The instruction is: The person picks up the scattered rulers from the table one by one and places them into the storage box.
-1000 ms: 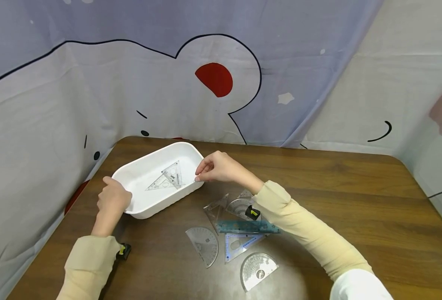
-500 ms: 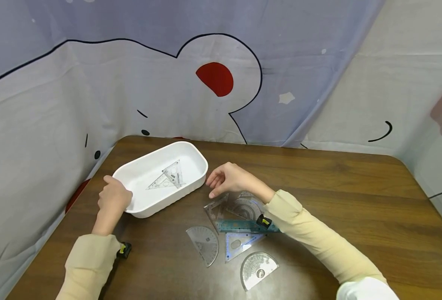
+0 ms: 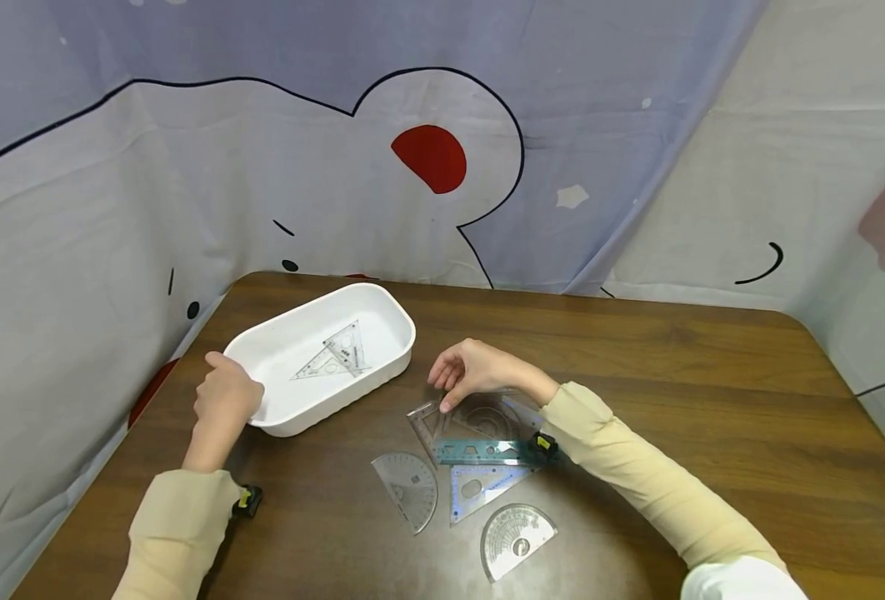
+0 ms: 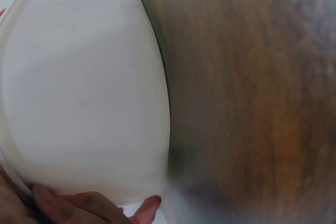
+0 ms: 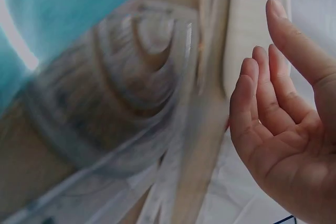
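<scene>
My left hand (image 3: 225, 396) grips the near left end of a white plastic bin (image 3: 347, 398). Two clear set squares (image 3: 347, 346) lie inside it, one overlapping the other. Its rim runs between my left thumb and fingers. My right hand (image 3: 480, 369), holding nothing, hovers with loosely bent fingers over a pile of clear drawing tools. Under it are a clear set square (image 3: 422, 417) and a large protractor (image 5: 105, 93), partly hidden by the hand in the head view. Across the pile's near side lies a teal ruler (image 3: 480, 452).
Nearer me are a blue-marked set square (image 3: 480, 490) and two clear protractors, one on the left (image 3: 410, 492) and one at the front (image 3: 517, 542). Everything sits on a brown wooden table (image 3: 682, 375). A printed curtain (image 3: 300, 167) hangs behind the table's far edge.
My right hand has left the bin's right end and moved right and nearer me, over the pile. The left hand and the two set squares in the bin have stayed put.
</scene>
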Tool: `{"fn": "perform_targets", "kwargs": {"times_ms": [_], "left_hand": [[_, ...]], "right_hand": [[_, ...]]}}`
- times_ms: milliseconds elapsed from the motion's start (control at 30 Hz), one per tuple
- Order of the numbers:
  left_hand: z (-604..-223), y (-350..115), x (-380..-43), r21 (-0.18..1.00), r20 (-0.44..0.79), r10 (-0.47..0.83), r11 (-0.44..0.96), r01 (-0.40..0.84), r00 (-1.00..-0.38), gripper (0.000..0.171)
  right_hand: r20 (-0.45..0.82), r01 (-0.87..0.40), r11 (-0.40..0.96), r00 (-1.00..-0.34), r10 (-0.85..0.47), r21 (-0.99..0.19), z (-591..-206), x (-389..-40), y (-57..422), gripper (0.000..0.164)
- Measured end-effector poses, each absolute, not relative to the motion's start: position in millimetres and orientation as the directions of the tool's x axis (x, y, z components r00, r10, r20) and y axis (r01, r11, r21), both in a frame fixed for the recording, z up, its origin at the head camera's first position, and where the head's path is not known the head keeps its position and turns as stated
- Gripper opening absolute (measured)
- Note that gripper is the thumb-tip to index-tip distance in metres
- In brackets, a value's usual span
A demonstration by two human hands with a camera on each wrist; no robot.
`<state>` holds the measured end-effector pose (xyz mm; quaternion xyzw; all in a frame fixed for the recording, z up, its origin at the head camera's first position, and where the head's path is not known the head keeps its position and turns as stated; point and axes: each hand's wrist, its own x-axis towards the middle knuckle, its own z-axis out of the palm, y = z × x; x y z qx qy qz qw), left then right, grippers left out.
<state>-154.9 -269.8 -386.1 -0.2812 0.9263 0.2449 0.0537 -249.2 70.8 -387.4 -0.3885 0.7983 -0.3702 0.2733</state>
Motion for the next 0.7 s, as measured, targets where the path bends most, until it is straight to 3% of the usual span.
{"fn": "perform_targets", "kwargs": {"times_ms": [133, 400, 700], "left_hand": [[-387.0, -271.4, -155.5, 0.419, -0.238, -0.493, 0.725, -0.546, -0.837, 0.063], [-387.2, -271.3, -155.6, 0.416, -0.235, -0.493, 0.728, -0.545, -0.838, 0.063], [-387.2, -271.0, -155.2, 0.410, -0.238, -0.494, 0.729, -0.548, -0.836, 0.063]], "right_hand": [[-0.141, -0.437, 0.436, -0.561, -0.816, -0.787, -395.0, -252.6, 74.2, 0.039], [-0.133, -0.520, 0.419, -0.499, -0.856, -0.745, -402.5, -251.8, 73.1, 0.042], [-0.126, -0.604, 0.424, -0.472, -0.873, -0.674, -401.6, -249.4, 71.8, 0.040]]}}
